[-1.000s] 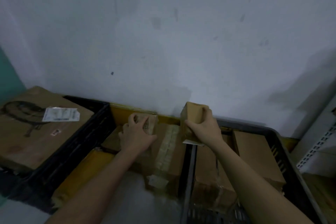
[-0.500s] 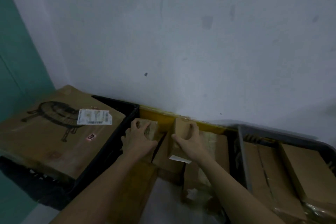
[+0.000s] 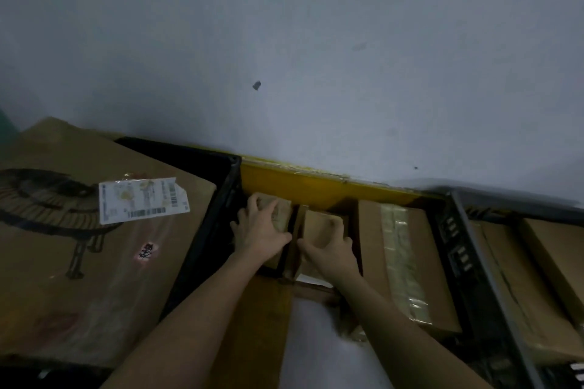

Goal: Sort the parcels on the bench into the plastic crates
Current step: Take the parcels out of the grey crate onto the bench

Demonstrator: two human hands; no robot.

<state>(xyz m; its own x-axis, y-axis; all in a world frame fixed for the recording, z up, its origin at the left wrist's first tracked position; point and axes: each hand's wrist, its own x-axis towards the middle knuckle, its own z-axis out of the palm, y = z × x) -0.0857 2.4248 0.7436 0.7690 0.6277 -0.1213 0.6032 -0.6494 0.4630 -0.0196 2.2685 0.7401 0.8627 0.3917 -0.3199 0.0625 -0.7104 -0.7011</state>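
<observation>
Between the two dark crates, against the yellow ledge point(image 3: 316, 186), we have both hands on small parcels: our left hand point(image 3: 262, 230) curls over one small box point(image 3: 278, 208), our right hand point(image 3: 328, 249) grips the neighbouring small box point(image 3: 319, 221). Both boxes sit wedged in the narrow gap beside the taped carton point(image 3: 401, 256). We judge the risk is jamming or dropping: lifting both at once in so tight a slot could scrape the left crate point(image 3: 227, 199) wall, and one-handed grips may slip
</observation>
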